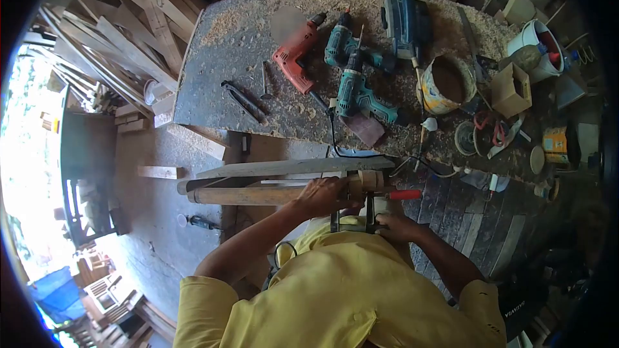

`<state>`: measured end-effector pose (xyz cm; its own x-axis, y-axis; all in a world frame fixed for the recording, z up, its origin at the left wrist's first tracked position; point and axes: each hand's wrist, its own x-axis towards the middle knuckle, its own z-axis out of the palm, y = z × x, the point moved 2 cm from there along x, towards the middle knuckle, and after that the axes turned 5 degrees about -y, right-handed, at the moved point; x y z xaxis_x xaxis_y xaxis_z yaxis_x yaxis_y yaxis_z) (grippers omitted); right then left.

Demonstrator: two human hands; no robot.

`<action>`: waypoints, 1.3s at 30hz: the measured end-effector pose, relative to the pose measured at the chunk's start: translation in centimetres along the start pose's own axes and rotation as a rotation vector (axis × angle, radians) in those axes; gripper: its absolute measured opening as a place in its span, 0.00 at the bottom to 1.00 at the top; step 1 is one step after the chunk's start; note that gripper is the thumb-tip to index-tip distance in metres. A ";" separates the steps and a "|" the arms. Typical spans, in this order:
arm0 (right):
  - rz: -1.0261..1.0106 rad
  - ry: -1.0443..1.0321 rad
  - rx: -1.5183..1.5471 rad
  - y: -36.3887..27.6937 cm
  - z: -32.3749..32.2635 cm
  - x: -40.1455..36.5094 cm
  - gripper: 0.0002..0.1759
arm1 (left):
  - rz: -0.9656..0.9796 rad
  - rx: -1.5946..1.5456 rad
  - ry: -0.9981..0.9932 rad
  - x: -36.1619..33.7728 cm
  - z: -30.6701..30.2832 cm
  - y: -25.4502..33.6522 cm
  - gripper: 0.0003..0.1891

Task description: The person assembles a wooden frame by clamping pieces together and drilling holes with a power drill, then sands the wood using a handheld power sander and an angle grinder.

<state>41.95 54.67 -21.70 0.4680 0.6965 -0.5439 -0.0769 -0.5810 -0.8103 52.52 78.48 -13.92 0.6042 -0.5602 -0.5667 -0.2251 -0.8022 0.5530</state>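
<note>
In front of my waist lies a wooden leg-like piece [248, 194], running left to right, with a longer grey board [290, 167] along its far side. My left hand [320, 197] is wrapped over the wooden piece near its right end. A bar clamp [370, 209] with a red handle [405, 194] is at that end, beside a short wooden block [369, 181]. My right hand [394, 227] is closed at the near end of the clamp, close to my shirt; its fingertips are partly hidden.
Beyond is a workbench [213, 99] strewn with shavings. On it are a red drill [298, 54], teal cordless drills [352, 90], a planer [406, 22], pincers [243, 101], a hammer [265, 81] and a paint-stained can [445, 87]. Lumber [138, 29] leans at the left.
</note>
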 end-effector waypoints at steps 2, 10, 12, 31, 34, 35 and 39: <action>-0.079 0.059 -0.027 0.8 0.8 0.1 0.18 | 0.074 0.044 0.058 0.0 0.9 -0.5 0.35; -0.058 0.015 0.035 0.5 0.0 -0.2 0.17 | 0.090 0.106 0.079 0.6 0.8 0.0 0.30; -0.043 0.013 0.033 0.8 0.4 -0.2 0.17 | 0.071 0.086 0.053 0.9 1.1 -0.2 0.30; -0.012 0.008 -0.025 0.8 0.1 -0.1 0.16 | -0.159 0.112 0.162 1.1 1.5 2.3 0.34; 0.019 0.009 -0.044 0.6 0.0 -0.2 0.20 | -0.170 0.077 0.254 1.7 2.1 2.4 0.32; 0.022 0.007 -0.046 0.4 -0.2 -0.3 0.20 | -0.168 0.073 0.255 1.9 2.3 2.4 0.32; 0.060 -0.038 -0.029 -0.4 -1.0 -0.4 0.18 | -0.157 0.107 0.308 1.9 2.5 2.2 0.30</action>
<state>42.67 54.20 -20.99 0.4298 0.6748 -0.5999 -0.0778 -0.6342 -0.7692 51.27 75.14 -15.31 0.8363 -0.3529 -0.4197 -0.1801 -0.8997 0.3978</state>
